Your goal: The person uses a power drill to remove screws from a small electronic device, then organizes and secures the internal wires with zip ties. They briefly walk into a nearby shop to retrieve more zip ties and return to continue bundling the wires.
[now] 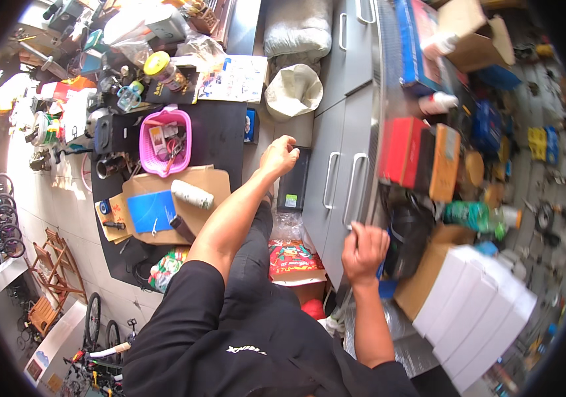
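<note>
My left hand (279, 158) hangs over the floor between the black table and the grey cabinet. Its fingers are loosely curled, and I see nothing in them. Beside the grey cabinet doors (331, 142), my right hand (365, 253) is closed, its fingers bent toward the lower end of a long door handle (356, 188). Whether it touches the handle, or what lies inside the fingers, I cannot make out. On the table to the left are a pink basket (184, 162) of small tools and a blue sheet (152, 212) on cardboard.
A white sack (294, 91) stands ahead by the cabinet. Near my legs lies a red printed bag (293, 257). Boxes, bottles and a stack of white cartons (471, 311) crowd the counter at right. A wooden folding chair (58, 268) and several bicycles are at far left.
</note>
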Tool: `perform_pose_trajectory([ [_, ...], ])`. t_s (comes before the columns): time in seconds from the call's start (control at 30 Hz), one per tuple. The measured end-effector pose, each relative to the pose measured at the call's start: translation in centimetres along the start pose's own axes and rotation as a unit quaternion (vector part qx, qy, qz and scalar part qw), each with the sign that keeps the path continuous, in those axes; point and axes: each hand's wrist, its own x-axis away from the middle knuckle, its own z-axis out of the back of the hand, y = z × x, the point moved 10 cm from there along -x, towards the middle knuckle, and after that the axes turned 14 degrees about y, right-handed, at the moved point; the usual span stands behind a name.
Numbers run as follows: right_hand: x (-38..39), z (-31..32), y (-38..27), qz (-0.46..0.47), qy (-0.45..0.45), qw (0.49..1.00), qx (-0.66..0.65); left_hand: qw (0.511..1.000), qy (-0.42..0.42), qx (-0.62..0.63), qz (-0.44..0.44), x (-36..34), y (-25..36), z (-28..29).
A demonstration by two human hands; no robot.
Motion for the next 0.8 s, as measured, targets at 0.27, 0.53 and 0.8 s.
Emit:
perform_pose_trajectory([
  [0.27, 0.1, -0.9, 1.3, -0.024, -0.062, 0.996, -0.056, 0.920, -0.138, -0.325, -0.169, -13.7, 1.3, -8.4],
  [0.53, 0.8, -0.9, 3.2, -0.010, -0.108, 0.987, -0.118, 0.852, -0.254, -0.389, -0.244, -22.2, -4.0, -20.4],
  [0.8, 1.1, -1.5, 3.9, -0.020, -0.045, 0.992, -0.117, 0.873, -0.168, -0.390, -0.239, -21.8, -8.1, -20.6],
])
